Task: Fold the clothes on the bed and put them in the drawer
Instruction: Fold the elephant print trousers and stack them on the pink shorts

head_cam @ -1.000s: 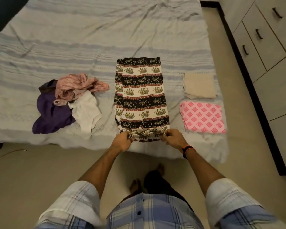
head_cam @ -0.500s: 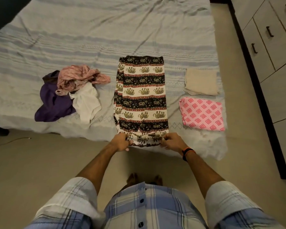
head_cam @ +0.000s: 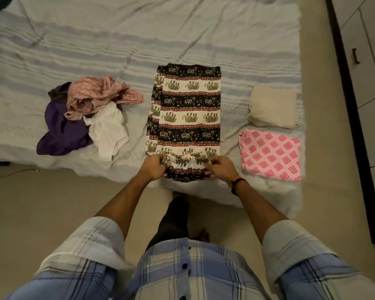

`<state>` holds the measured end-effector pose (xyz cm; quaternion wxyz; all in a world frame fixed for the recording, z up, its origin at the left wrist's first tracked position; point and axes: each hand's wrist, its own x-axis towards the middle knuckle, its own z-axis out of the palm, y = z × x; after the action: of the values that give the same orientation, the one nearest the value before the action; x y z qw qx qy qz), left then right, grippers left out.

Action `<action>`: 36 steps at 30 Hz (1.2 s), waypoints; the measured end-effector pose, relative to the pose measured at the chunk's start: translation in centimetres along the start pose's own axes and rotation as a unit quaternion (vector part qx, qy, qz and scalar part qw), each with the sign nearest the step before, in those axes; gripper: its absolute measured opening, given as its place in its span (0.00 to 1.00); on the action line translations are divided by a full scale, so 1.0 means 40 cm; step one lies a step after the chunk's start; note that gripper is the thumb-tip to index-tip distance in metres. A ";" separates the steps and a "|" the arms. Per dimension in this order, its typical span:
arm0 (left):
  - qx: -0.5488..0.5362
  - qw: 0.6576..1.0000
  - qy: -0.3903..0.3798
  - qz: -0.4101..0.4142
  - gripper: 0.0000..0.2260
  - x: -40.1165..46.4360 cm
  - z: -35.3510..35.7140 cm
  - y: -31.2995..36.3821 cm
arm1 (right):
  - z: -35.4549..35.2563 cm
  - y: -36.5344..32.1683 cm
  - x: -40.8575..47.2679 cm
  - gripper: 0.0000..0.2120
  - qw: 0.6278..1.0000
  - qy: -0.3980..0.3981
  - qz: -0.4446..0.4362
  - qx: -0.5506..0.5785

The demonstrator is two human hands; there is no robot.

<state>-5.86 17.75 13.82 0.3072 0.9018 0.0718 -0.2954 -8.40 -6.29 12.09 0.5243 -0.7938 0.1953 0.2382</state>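
The bed (head_cam: pixel 117 40), under a pale striped cover, now fills more of the view than a second ago, and the person's feet show closer under its near edge; the clothes on it lie where they lay before. Along the right, the drawers (head_cam: pixel 368 61) of a pale cabinet are all closed, so what they hold cannot be seen. The elephant-print garment (head_cam: pixel 186 113) lies flat in a long strip at the middle of the near edge, with its near end now bunched and lifted a little more than before. To its left sits an unfolded heap: a purple garment (head_cam: pixel 61 131) at the bottom, a pink garment (head_cam: pixel 97 94) on top and a white garment (head_cam: pixel 108 128) beside them. To its right lie a folded beige cloth (head_cam: pixel 273 107) and, nearer, a folded pink diamond-print cloth (head_cam: pixel 271 154). The left hand (head_cam: pixel 154 167) and right hand (head_cam: pixel 220 168) each pinch a corner of the print garment's near end
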 end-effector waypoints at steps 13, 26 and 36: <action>-0.099 0.994 -0.030 -0.036 0.08 0.419 -0.052 0.024 | 0.009 -0.095 0.385 0.05 0.994 0.081 0.076 -0.015; -0.081 0.993 -0.045 -0.068 0.17 0.762 -0.041 -0.009 | 0.048 -0.096 0.720 0.04 0.987 0.111 0.112 -0.027; -0.031 0.998 0.002 -0.056 0.25 0.742 -0.025 -0.011 | 0.090 -0.082 0.708 0.22 0.973 0.147 0.085 -0.158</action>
<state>18.70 17.17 -2.89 0.3174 0.8871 0.1323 -0.3080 15.77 -3.44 -3.21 0.3356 -0.8735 0.2971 0.1900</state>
